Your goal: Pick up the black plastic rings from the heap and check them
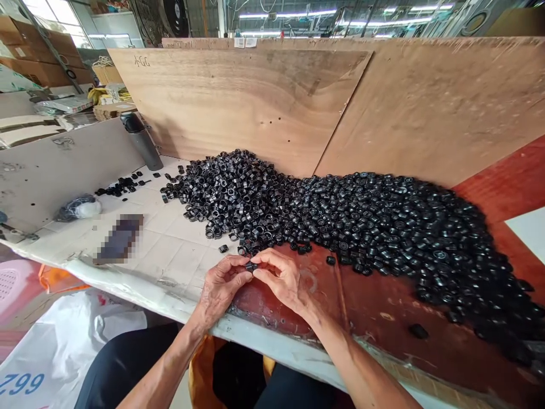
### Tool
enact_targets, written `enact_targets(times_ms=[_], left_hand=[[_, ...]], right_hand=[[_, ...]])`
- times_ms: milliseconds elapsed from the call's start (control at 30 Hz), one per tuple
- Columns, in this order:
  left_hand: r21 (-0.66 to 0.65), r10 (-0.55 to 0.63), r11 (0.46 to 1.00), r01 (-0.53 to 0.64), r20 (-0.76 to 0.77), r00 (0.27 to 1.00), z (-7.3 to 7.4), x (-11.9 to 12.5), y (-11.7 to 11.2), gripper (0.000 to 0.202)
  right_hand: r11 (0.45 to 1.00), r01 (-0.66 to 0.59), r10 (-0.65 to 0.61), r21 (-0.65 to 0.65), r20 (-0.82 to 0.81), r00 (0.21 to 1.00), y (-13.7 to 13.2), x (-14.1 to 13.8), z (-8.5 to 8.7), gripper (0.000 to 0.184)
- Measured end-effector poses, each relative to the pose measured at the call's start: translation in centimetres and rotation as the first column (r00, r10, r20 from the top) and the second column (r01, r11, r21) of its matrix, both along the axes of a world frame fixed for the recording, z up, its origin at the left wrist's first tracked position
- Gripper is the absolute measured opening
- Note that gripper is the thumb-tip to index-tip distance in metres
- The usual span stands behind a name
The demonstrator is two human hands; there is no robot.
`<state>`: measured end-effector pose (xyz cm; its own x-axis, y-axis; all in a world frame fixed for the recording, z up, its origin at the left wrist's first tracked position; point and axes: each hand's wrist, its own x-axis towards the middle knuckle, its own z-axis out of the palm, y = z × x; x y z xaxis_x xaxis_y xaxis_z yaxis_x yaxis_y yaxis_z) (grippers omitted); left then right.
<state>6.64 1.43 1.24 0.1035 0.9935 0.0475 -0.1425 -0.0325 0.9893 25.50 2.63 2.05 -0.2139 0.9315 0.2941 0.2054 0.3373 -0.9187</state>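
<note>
Just over the table's near side, my left hand (223, 284) and my right hand (279, 278) meet fingertip to fingertip. Pinched between them is a small black plastic part (251, 266), mostly covered by the fingers. Directly beyond the hands rises a heap of black plastic rings (238, 190). It runs into a wide pile of black round caps (383, 221) that spreads to the right. A single loose black part (223, 249) lies left of the fingertips, and another (330, 260) to their right.
Upright wooden boards (255, 96) wall off the table's back. A dark tumbler (142, 142) leans at the back left, near scattered black bits (123, 186). A blurred flat object (121, 238) and a plastic bag (79, 208) lie on the left. Below the edge hangs a yellow sack (202, 375).
</note>
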Motion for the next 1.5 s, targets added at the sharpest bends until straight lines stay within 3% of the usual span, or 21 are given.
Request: enact_targets(times_ms=[133,267,400,600,733,833,967,1133,1300,1433,1500], left_hand=[[0.082,0.024,0.996,-0.017,-0.089,0.996,-0.4,-0.1,0.1,0.021],[0.135,0.044,0.991,-0.025,-0.139,0.989,-0.5,-0.1,0.1,0.018],[0.179,0.048,0.984,-0.015,-0.181,0.982,-0.8,-0.2,0.1,0.018],[0.233,0.058,0.972,-0.001,-0.238,0.970,-1.3,-0.4,0.3,0.019],[0.192,0.041,0.981,0.005,-0.235,0.971,-1.3,-0.2,0.3,0.020],[0.091,0.011,0.996,0.004,-0.169,0.986,-1.0,-0.1,0.3,0.024],[-0.024,-0.026,0.999,0.025,-0.063,0.998,-0.5,0.1,0.1,0.027],[0.027,-0.014,1.000,0.016,-0.078,0.997,-0.1,0.1,0.0,0.028],[0.036,-0.063,0.997,0.067,-0.107,0.992,-0.6,0.1,0.0,0.029],[0.000,-0.062,0.998,0.062,-0.055,0.997,-0.7,0.1,0.0,0.032],[0.003,-0.040,0.999,0.040,-0.072,0.997,-0.6,0.1,0.0,0.032]], right_hand=[[0.999,0.036,-0.035,-0.004,0.036,0.999,-0.3,0.0,0.3,0.018],[0.999,0.031,-0.035,0.042,0.101,0.994,-0.4,0.1,0.7,0.007],[0.994,0.036,-0.045,0.108,0.091,0.995,-0.2,-0.1,0.2,0.009],[0.999,0.035,-0.037,0.022,0.124,0.992,-0.1,-0.4,-0.6,0.018],[0.997,0.058,-0.065,0.042,0.167,0.984,-0.2,-0.5,-0.8,0.025],[0.993,0.069,-0.085,0.093,0.191,0.978,-0.2,-0.6,-0.6,0.027],[0.974,0.036,-0.083,0.222,0.206,0.975,-0.4,-0.3,-0.4,0.016],[0.979,0.035,-0.088,0.200,0.264,0.960,-0.1,-0.2,-1.3,0.015],[0.977,0.067,-0.139,0.205,0.363,0.921,-0.1,-0.6,-1.7,0.041],[0.986,0.054,-0.096,0.157,0.275,0.956,-0.5,-0.6,-0.9,0.023],[0.988,0.018,-0.056,0.152,0.250,0.967,-0.7,-0.4,-0.6,0.023]])
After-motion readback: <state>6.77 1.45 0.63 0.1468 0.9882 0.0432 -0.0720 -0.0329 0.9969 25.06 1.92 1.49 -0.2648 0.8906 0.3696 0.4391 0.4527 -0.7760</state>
